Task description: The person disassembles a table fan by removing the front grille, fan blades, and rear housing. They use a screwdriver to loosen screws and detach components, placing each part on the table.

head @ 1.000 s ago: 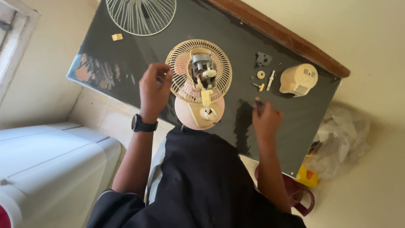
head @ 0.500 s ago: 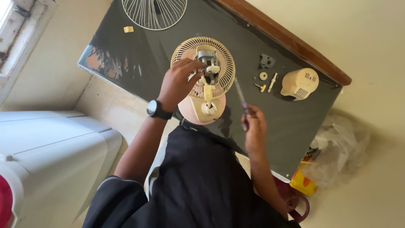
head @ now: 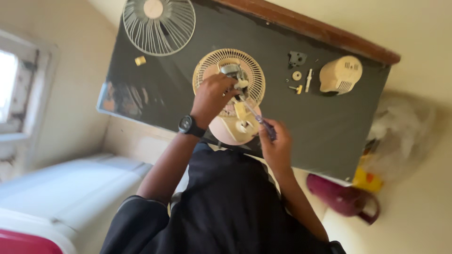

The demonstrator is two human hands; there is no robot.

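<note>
Two hands at fan body (head: 229,101) lying on dark tabletop (head: 155,80); left hand (head: 213,97) grip closed over motor (head: 231,71), apparently to steady it; right hand (head: 275,143) grip closed on screwdriver (head: 258,118), tip angled into motor area, seemingly at a fastener; exact contact point hidden; loose grille (head: 159,24), cream rear cover (head: 340,75), small parts (head: 301,81) set aside, well apart from fan.
</note>
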